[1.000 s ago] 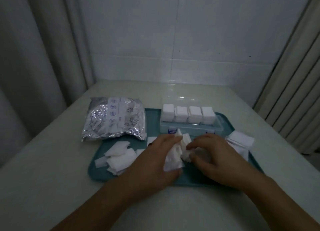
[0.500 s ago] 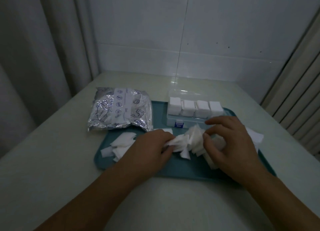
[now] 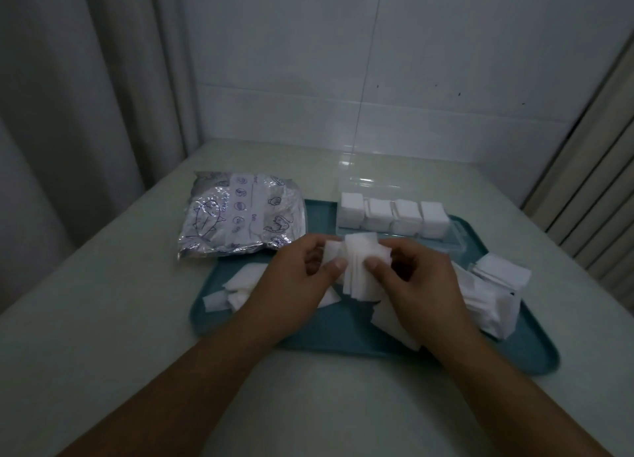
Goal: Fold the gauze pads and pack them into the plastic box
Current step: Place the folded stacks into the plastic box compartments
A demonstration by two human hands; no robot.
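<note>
- Half a second ago the left hand (image 3: 302, 278) and right hand (image 3: 417, 281) were set apart with the gauze fanned between them; now they have closed together over the middle of the teal tray (image 3: 343, 333), and the gauze pads (image 3: 360, 264) stand gathered in one upright bundle
- Left hand: thumb and fingers curled round the bundle's left side, pinching it; right hand: thumb pressed on the front of the same bundle, fingers curled behind it; both hold the gauze
- The bundle is held just in front of the plastic box (image 3: 456, 237), which sits at the tray's far edge, four white stacks of folded gauze (image 3: 394, 214) side by side in it; its clear lid (image 3: 363, 184) lies open behind
- Loose gauze lies in a small heap (image 3: 240, 285) at the tray's left edge and a larger pile (image 3: 494, 292) at its right edge, partly over the rim
- A silver foil packet (image 3: 240, 216) overlaps the tray's far left corner
- Bare pale table (image 3: 103, 302) lies open to the left and near the person; curtains (image 3: 85, 79) close in on the left, a tiled wall (image 3: 446, 79) behind
</note>
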